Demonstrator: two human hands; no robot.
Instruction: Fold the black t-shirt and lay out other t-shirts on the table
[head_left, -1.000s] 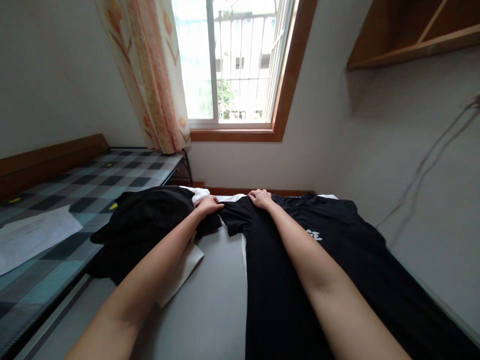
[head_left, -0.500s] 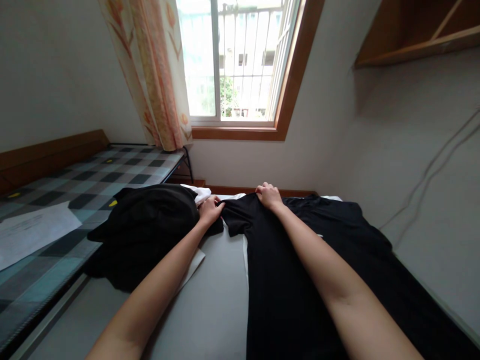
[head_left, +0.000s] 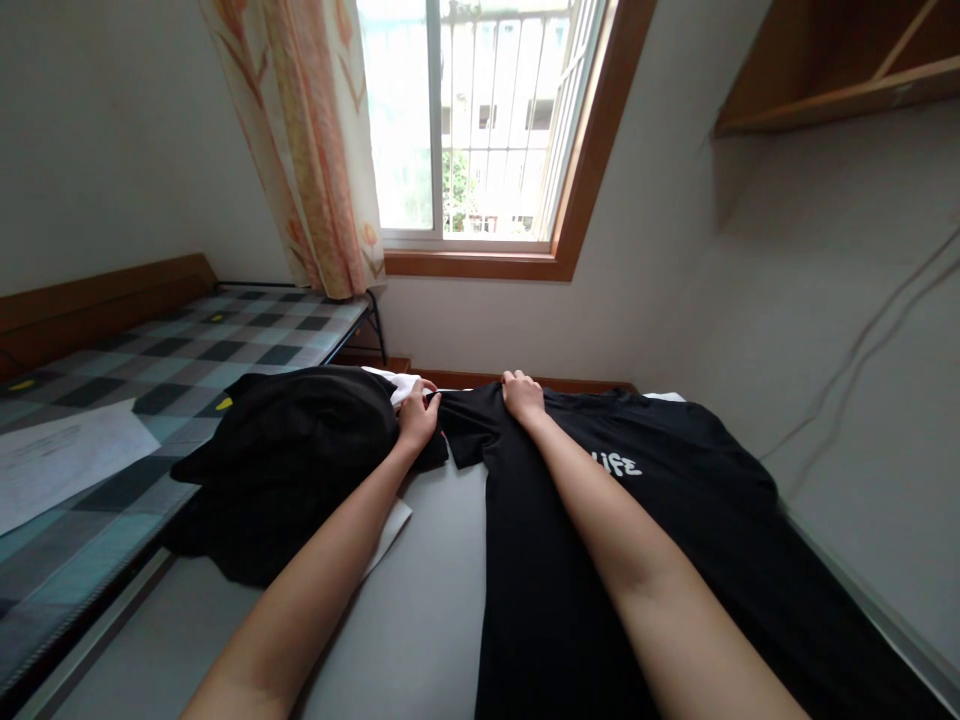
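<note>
A black T-shirt [head_left: 555, 560] with white lettering on its chest lies spread over a pale grey surface [head_left: 420, 590]. The end of its short sleeve is pinched between the fingers of my left hand [head_left: 418, 415]. My right hand [head_left: 523, 397] is closed on the shirt's shoulder, its fingers curled over the far edge. Just left of my left hand sits a heap of black cloth [head_left: 300, 450], with some white cloth [head_left: 390, 380] behind it. My right forearm covers part of the lettering.
On the left is a bed with a checked mattress [head_left: 277, 340], and a sheet of paper [head_left: 75, 455] lies on it. A window [head_left: 491, 130] with a flowered curtain [head_left: 322, 150] is ahead. A wooden shelf [head_left: 840, 110] and cables [head_left: 862, 350] are on the right wall.
Both hands have shifted slightly left, drawing the sleeve and shoulder along. The shirt's chest lies flatter, and more of the white lettering shows.
</note>
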